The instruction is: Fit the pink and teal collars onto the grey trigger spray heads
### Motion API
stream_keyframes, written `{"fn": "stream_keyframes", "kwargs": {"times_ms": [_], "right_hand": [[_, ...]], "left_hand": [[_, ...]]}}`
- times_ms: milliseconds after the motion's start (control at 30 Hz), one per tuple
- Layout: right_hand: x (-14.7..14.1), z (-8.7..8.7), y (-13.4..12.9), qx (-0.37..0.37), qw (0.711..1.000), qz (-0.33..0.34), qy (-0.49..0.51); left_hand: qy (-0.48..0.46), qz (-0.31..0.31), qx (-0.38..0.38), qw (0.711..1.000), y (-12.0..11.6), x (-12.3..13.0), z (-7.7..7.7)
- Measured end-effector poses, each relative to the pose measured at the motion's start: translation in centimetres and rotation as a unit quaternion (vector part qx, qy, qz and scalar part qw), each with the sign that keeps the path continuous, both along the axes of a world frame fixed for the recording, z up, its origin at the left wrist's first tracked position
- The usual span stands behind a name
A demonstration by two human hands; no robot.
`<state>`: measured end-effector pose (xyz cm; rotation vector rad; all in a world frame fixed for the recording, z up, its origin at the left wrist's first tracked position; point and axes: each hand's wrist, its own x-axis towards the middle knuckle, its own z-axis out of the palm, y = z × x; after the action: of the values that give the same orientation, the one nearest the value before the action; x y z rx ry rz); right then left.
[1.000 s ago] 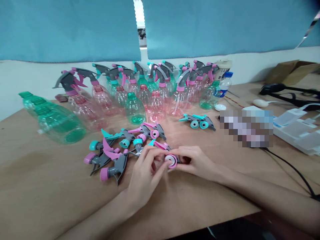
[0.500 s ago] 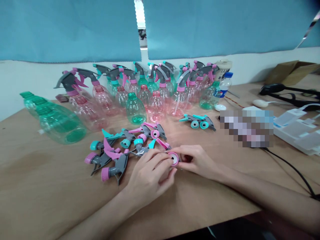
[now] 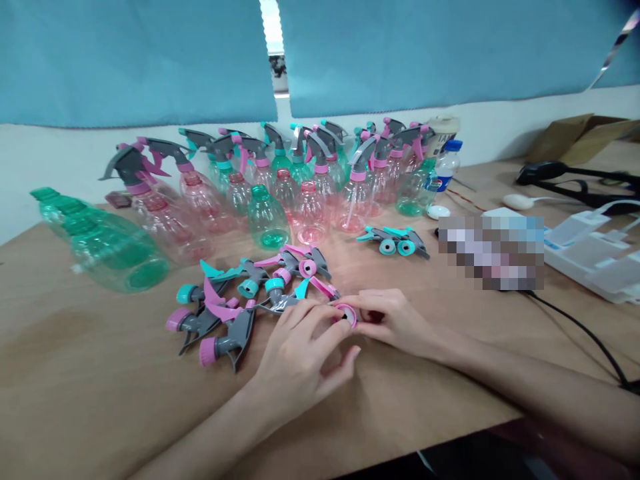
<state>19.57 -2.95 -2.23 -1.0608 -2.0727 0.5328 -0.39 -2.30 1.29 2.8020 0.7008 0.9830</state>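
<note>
A trigger spray head with a pink collar [image 3: 350,313] is between my two hands, its round opening facing me with a white disc inside. My right hand [image 3: 393,320] is closed round it from the right, and its grey body is mostly hidden there. From the left, my left hand [image 3: 305,353] lays its fingertips on the collar and its opening, while the thumb stands apart below. Just left of my hands lie several loose spray heads [image 3: 233,337] with pink or turquoise collars. Turquoise spray heads [image 3: 397,243] lie farther back on the right.
Behind stand pink and green bottles [image 3: 270,220], several topped with spray heads. Green bottles [image 3: 117,257] are at the left. At the right are a Pepsi bottle [image 3: 447,170], a white divided tray [image 3: 595,260], a black cable [image 3: 585,327] and a cardboard box [image 3: 575,141].
My left thumb has moved away from the collar and the left fingers have shifted over its opening. My right hand keeps its hold on the spray head. The view has turned slightly.
</note>
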Motion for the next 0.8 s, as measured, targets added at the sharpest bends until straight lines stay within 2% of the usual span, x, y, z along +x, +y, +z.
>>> {"fn": "stream_keyframes", "kwargs": {"times_ms": [400, 667, 800], "right_hand": [[-0.3, -0.1, -0.2, 0.034, 0.999, 0.017, -0.013], [-0.4, -0.3, -0.2, 0.033, 0.998, 0.048, -0.003], [-0.1, 0.1, 0.0, 0.011, 1.000, 0.009, 0.009]], "left_hand": [[0.022, -0.016, 0.017, 0.999, 0.0, 0.1, -1.0], [0.045, -0.086, 0.027, 0.995, 0.8, -0.1, -0.3], [0.006, -0.014, 0.059, 0.998, 1.8, -0.7, 0.0]]}}
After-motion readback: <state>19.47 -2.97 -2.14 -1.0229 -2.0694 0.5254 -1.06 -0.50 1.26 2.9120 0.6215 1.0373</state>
